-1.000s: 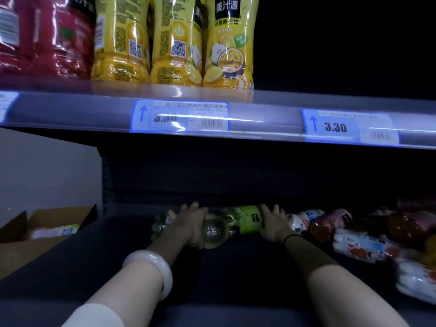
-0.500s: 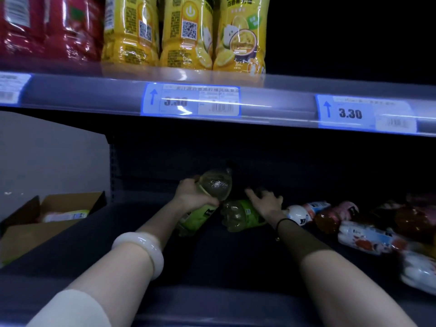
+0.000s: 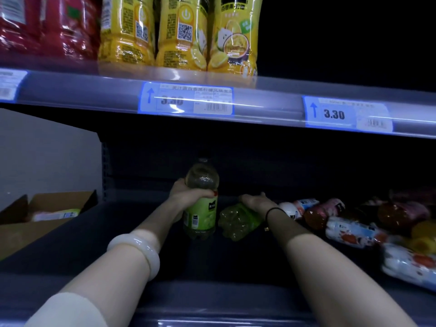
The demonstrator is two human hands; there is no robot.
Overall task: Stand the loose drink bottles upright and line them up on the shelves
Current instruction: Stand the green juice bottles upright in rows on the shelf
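Left hand [image 3: 188, 197] grips a green-label bottle [image 3: 200, 215], fingers wrapped round its shoulder just above the label, thumb side toward the camera. The bottle stands upright, or close to it, on the dark lower shelf [image 3: 118, 244], cap up and near the back; contact between base and shelf is too dark to confirm. There is a white bangle [image 3: 136, 246] on the left forearm.

Right hand [image 3: 258, 201] lies on top of a second green bottle [image 3: 236, 224], fingers reaching toward the back of the shelf. Can't tell whether they curl round it or just rest there. That bottle lies on its side just right of the upright one, base toward the camera. There is a thin black band [image 3: 273, 212] on the right wrist.

Further right on the same shelf is a heap of loose bottles [image 3: 349, 230], all lying down, with white, pink, red and orange labels, some blurred.

On the upper shelf [image 3: 259, 107] yellow bottles [image 3: 181, 36] stand in a row with red bottles [image 3: 47, 27] to their left, and the space to the right is dark. Two blue price tags [image 3: 186, 100] sit on its front rail, the right one reading 3.30.

A cardboard box [image 3: 23, 234] sits at far left, beside the shelf unit, with something pale inside.
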